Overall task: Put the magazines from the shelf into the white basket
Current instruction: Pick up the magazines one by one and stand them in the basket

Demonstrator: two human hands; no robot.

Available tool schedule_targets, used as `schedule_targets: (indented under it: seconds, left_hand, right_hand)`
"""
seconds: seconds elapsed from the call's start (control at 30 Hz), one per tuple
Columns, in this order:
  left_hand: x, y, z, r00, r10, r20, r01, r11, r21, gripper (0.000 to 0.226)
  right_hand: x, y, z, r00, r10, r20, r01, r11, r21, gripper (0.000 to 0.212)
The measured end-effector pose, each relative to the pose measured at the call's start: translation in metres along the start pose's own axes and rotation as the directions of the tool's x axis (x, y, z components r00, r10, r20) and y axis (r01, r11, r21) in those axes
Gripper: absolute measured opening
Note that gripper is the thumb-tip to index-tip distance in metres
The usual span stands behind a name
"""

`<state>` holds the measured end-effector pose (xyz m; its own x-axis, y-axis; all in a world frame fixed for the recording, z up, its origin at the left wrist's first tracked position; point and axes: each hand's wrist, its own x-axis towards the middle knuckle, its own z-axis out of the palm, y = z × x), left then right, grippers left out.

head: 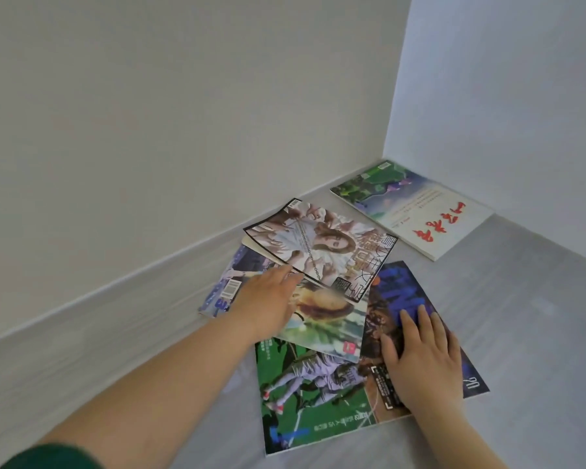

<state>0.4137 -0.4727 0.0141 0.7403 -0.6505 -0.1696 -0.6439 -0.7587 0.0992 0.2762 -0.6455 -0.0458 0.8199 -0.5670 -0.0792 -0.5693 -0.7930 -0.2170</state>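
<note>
Shelf: a pale grey, wood-grain shelf board point(521, 299) set into a white corner; no white basket is in view.
Magazines: a loose fan of glossy magazines lies flat near the back wall, and a white-covered magazine with red brush lettering point(416, 211) sits apart in the far right corner.
Left hand: the left hand point(268, 299) lies open, palm down, fingertips at the near edge of the top magazine showing a figure in white among reaching hands point(322, 248); it grasps nothing that I can see.
Right hand: the right hand point(423, 357) is spread flat, pressing on the dark blue-lettered magazine point(403, 292) where it overlaps the large green sports magazine point(305, 394); not gripping.
Key relation: the pile lies straight ahead of both hands and underneath them, its spread running from the near right corner up and left toward the wall. The left hand is nearer the far end, the right hand nearer the close end.
Judgement: gathering the fan into one stack looks like the step in hand; glossy covers may slide.
</note>
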Motion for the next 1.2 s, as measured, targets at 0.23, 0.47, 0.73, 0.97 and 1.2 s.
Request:
schedule_targets:
  seconds: [0.23, 0.47, 0.73, 0.97, 1.2]
  left_hand:
    - [0.068, 0.028, 0.007, 0.982, 0.086, 0.17, -0.121, 0.971, 0.206, 0.061]
    - [0.067, 0.032, 0.016, 0.966, 0.138, 0.216, -0.23, 0.841, 0.489, 0.056]
    - [0.039, 0.046, 0.014, 0.967, 0.22, 0.125, -0.253, 0.856, 0.451, 0.045]
    - [-0.047, 0.085, 0.037, 0.962, 0.128, 0.242, -0.209, 0.914, 0.347, 0.039]
    - [-0.011, 0.039, 0.013, 0.996, -0.017, -0.083, 0.007, 0.993, -0.119, 0.043]
  right_hand:
    - [0.002, 0.003, 0.004, 1.0, -0.026, 0.005, 0.026, 0.999, 0.045, 0.056]
    - [0.002, 0.005, 0.008, 0.999, -0.034, -0.031, 0.036, 0.997, 0.071, 0.054]
    - [-0.004, 0.007, -0.001, 0.991, -0.024, -0.128, 0.064, 0.945, 0.32, 0.053]
    - [-0.011, 0.014, -0.007, 0.98, -0.033, -0.196, 0.136, 0.831, 0.539, 0.038]
    - [-0.005, 0.02, 0.002, 0.968, -0.233, -0.096, 0.252, 0.903, 0.348, 0.064]
